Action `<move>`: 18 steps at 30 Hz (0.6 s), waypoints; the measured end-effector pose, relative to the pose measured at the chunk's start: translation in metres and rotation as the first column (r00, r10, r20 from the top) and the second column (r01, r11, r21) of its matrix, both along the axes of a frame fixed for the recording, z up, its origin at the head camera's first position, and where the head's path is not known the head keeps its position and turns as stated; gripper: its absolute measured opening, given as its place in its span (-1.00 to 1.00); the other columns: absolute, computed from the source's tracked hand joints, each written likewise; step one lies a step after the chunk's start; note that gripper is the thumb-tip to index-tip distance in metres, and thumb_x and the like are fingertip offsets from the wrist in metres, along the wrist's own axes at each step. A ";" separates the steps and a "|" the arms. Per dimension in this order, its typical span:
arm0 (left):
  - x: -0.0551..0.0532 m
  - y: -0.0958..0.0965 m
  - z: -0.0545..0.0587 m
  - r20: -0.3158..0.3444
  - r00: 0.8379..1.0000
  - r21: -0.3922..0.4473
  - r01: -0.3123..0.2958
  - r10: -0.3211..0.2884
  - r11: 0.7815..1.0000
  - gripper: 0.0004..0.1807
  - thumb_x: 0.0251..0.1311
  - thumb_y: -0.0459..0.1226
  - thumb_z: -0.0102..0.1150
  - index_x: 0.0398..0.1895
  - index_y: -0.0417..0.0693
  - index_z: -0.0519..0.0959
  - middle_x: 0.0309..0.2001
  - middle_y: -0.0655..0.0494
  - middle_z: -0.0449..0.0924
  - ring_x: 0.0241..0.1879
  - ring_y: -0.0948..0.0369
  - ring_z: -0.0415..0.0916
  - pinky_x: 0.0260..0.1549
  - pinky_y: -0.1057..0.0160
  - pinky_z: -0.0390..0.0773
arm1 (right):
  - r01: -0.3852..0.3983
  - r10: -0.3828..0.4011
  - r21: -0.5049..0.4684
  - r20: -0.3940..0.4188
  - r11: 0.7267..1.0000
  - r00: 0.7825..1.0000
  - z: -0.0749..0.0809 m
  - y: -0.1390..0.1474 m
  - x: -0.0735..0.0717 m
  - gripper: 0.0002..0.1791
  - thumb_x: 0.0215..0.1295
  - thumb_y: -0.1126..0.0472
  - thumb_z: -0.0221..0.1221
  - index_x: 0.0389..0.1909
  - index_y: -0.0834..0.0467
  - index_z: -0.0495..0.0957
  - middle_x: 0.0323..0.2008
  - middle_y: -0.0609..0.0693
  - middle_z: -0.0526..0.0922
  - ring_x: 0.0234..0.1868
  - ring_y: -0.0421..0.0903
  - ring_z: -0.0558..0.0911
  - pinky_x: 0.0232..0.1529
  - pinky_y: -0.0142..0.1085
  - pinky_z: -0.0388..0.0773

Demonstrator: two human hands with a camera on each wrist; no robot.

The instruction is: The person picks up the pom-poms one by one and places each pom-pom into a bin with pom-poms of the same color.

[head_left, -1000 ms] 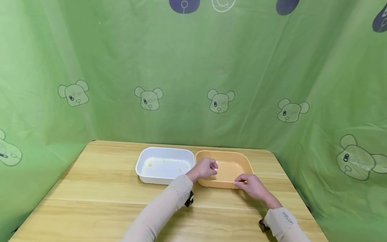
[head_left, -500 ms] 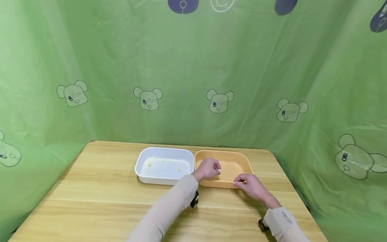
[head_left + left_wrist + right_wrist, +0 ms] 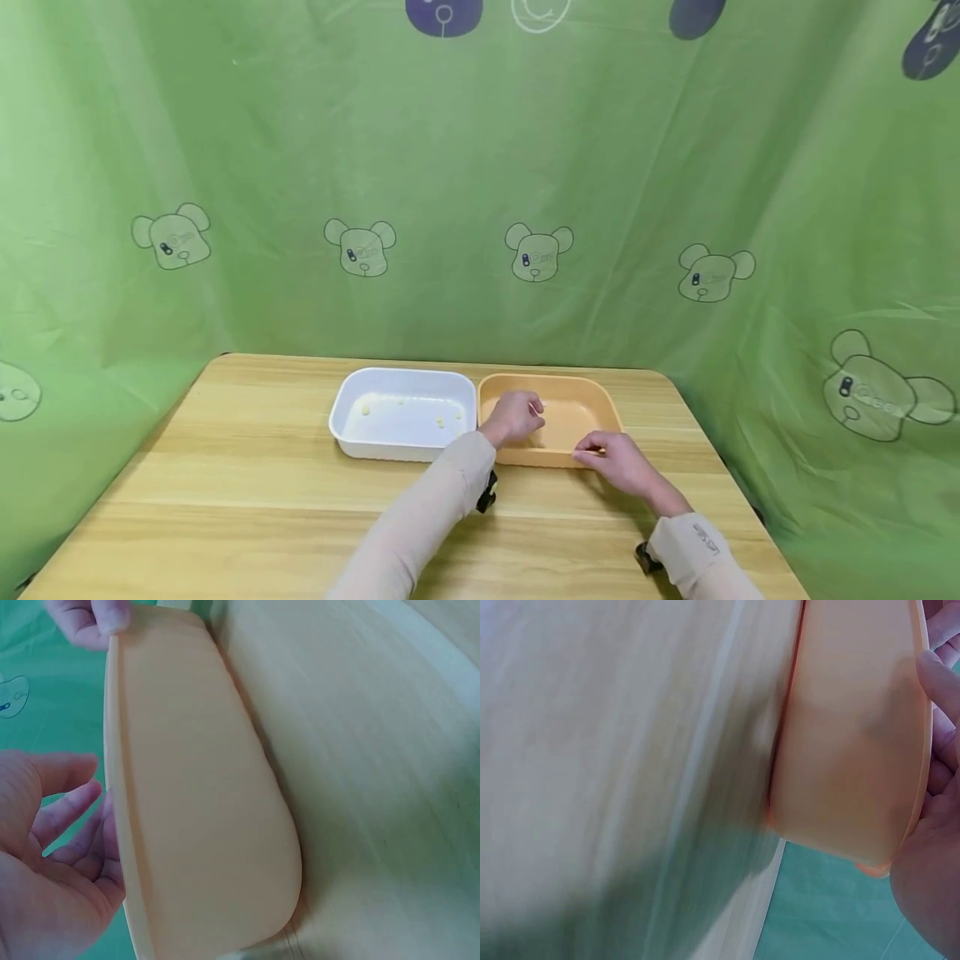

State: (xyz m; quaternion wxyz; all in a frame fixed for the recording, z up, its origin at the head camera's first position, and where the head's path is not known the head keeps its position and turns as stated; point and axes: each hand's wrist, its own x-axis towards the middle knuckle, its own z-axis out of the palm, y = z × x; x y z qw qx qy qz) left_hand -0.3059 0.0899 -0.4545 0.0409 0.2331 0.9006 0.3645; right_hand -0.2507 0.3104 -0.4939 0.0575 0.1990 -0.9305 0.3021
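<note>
An orange tray (image 3: pixel 576 421) sits at the back of the table. My left hand (image 3: pixel 516 417) is over its left part, fingers loosely bent. In the left wrist view the thumb and forefinger stand apart at the tray's rim, with nothing showing between them. My right hand (image 3: pixel 617 460) pinches the front rim of the orange tray near its right corner, thumb outside and fingers inside. A tiny pale piece (image 3: pixel 544 404) lies in the orange tray beside the left hand's fingertips. The tray floor under the left hand is hidden.
A white tray (image 3: pixel 375 448) stands against the orange tray's left side and holds several small yellow pieces (image 3: pixel 365 410). Both trays rest on a wooden table (image 3: pixel 247 500). Green curtains (image 3: pixel 450 167) hang behind and at the sides.
My left hand has moved slightly right over the orange tray. The small white piece at its fingertips earlier no longer shows there, and the fingers have parted. The right hand stays on the rim.
</note>
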 end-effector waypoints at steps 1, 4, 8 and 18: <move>0.000 -0.003 0.001 0.000 1.000 0.007 -0.004 0.004 1.000 -0.88 0.13 -0.32 0.24 -0.27 -0.16 0.58 -0.37 0.11 0.61 -0.39 0.27 0.52 -0.36 0.42 0.48 | 0.000 0.000 0.001 0.004 1.000 1.000 0.000 -0.001 0.000 -0.89 0.22 0.06 0.25 -0.41 -0.01 0.63 -0.41 -0.24 0.61 -0.33 -0.25 0.55 -0.24 -0.31 0.53; 0.001 -0.015 0.004 0.004 1.000 0.046 -0.018 0.018 0.999 -0.92 0.16 -0.31 0.19 -0.30 -0.13 0.58 -0.36 0.12 0.60 -0.37 0.27 0.50 -0.33 0.40 0.48 | -0.003 0.003 0.002 0.017 1.000 1.000 0.000 -0.002 0.001 -0.88 0.23 0.05 0.25 -0.42 0.00 0.63 -0.41 -0.23 0.61 -0.33 -0.24 0.55 -0.25 -0.31 0.52; 0.008 -0.040 0.014 -0.001 1.000 0.097 -0.025 0.025 0.995 -0.94 0.19 -0.32 0.16 -0.33 -0.12 0.59 -0.38 0.15 0.59 -0.38 0.28 0.48 -0.33 0.38 0.49 | -0.005 0.005 -0.001 0.042 1.000 0.999 0.002 -0.003 0.002 -0.89 0.22 0.06 0.25 -0.41 0.00 0.63 -0.40 -0.21 0.62 -0.33 -0.24 0.55 -0.26 -0.32 0.53; 0.058 -0.125 0.030 -0.057 0.998 0.023 0.039 -0.038 0.999 -0.90 0.21 -0.25 0.12 -0.40 0.00 0.61 -0.43 0.25 0.57 -0.40 0.32 0.48 -0.33 0.33 0.50 | -0.037 0.036 0.069 0.018 0.997 0.999 0.011 -0.005 -0.001 -0.91 0.24 0.10 0.25 -0.42 0.00 0.61 -0.40 -0.22 0.60 -0.31 -0.23 0.55 -0.22 -0.24 0.54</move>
